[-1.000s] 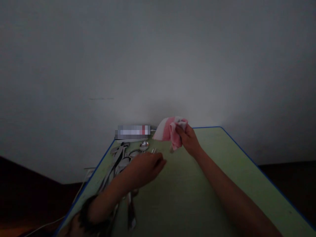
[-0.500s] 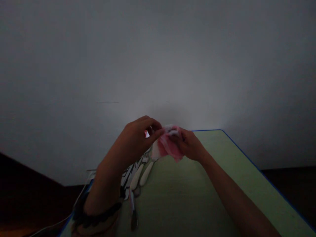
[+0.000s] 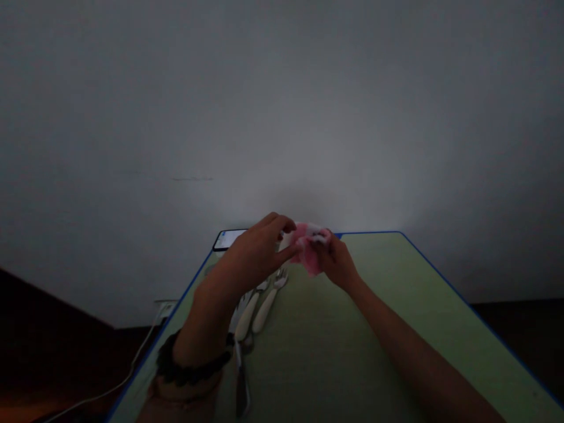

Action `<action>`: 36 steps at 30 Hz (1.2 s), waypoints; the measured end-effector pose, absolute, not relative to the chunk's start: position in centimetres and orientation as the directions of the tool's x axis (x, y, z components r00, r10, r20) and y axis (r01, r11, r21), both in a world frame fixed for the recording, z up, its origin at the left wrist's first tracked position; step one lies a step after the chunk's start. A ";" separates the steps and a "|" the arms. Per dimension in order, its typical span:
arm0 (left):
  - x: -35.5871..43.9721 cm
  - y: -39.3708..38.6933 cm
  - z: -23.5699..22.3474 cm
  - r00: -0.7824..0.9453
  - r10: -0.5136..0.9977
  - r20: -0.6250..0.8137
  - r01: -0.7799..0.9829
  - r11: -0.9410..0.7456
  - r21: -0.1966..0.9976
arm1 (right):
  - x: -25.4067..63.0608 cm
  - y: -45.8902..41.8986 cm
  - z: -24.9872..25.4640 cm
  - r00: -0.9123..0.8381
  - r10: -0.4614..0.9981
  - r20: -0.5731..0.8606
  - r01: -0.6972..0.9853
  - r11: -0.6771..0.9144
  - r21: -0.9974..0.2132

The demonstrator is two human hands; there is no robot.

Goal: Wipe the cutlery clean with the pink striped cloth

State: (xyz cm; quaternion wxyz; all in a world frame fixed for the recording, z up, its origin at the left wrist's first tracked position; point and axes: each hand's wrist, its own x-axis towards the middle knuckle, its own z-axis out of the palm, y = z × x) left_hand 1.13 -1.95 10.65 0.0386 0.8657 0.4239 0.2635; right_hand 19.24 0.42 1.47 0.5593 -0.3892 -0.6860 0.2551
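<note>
A crumpled pink and white cloth (image 3: 311, 258) is held up over the far part of the table. My right hand (image 3: 339, 261) grips its right side, fingers bunched into the folds. At the cloth's left edge my left hand (image 3: 259, 247) closes thumb and fingertips on it. Whether anything lies inside the folds I cannot make out in the dim light. Below my left hand a fork (image 3: 267, 308) with a cream handle lies beside another cream-handled utensil (image 3: 247, 317). Nearer to me is a dark-ended metal utensil (image 3: 241, 388), partly blurred.
A phone (image 3: 229, 239) with a lit screen sits at the table's far left corner. The pale green table (image 3: 335, 364) has a blue edge and meets a grey wall (image 3: 282, 117). A white cable (image 3: 132, 373) hangs off to the left.
Both hands and the cloth have shifted slightly to the right, and the cloth is bunched smaller. Moving aside, my left arm has uncovered the phone and more of the fork.
</note>
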 end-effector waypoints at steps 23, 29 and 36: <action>2.5 1.3 6.7 0.599 0.785 0.160 0.715 -0.614 0.334 | 18.8 1.1 -4.0 0.134 0.839 0.527 0.408 0.438 -0.801; 2.3 0.8 7.3 0.621 0.780 0.081 0.727 -0.611 0.313 | 18.8 1.7 -4.1 0.072 0.858 0.509 0.399 0.442 -0.803; 1.8 1.2 6.7 0.599 0.793 0.114 0.732 -0.600 0.323 | 18.0 1.3 -4.3 -0.013 0.872 0.489 0.389 0.455 -0.801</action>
